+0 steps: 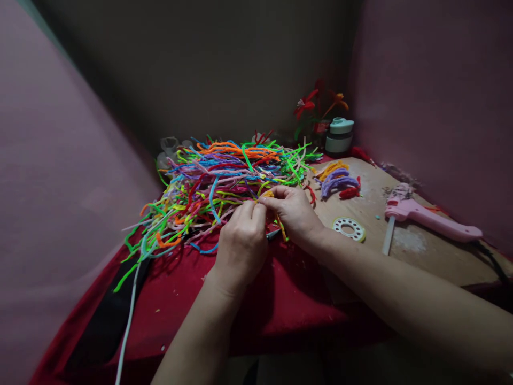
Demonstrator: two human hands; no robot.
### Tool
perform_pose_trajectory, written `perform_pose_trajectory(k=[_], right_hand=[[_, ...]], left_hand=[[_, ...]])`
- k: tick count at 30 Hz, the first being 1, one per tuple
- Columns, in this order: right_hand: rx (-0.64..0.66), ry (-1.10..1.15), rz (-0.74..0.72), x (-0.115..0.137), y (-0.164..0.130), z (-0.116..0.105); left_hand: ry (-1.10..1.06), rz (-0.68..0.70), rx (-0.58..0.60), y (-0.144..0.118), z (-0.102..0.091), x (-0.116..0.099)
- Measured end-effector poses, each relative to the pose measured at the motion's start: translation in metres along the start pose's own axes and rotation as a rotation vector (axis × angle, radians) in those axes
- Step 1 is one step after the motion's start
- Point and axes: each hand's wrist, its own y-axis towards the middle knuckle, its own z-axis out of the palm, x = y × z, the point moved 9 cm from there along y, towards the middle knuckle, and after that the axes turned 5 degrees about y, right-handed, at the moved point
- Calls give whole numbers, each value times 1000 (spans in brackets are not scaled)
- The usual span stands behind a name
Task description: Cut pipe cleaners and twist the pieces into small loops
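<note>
My left hand (241, 241) and my right hand (294, 211) meet at the fingertips over a red cloth (180, 299), both pinching a small orange pipe cleaner piece (267, 194); its end hangs below my right hand. A thin metal tip (273, 233) pokes out between the hands; which hand holds it I cannot tell. Just beyond the hands lies a big heap of coloured pipe cleaners (224, 176).
A pink glue gun (430, 220) lies on a wooden board (420, 256) at the right. A white ring disc (349, 228), a small bundle of purple, orange and red pieces (336, 181), a mint-lidded jar (339, 136) and pipe-cleaner flowers (316, 104) stand behind.
</note>
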Motion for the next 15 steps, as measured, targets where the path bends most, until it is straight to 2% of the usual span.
perform_pose_trajectory(k=[4,6,8,11,13,15], right_hand=[[-9,122,60,-8,3,-2],[-11,154,103,-11,3,-2],[0,177,125,-12,3,-1],[12,214,107,-8,1,1],[19,232,100,-5,0,3],[26,240,103,-4,-1,4]], left_hand=[[-136,17,-19,1,0,-5],[-313,-57,-75,2,-4,5],[-542,-258,-115,1,-3,29],[-985,-681,-60,-10,17,65],[-1271,-872,66,-18,35,69],[-1446,-937,240,-21,46,61]])
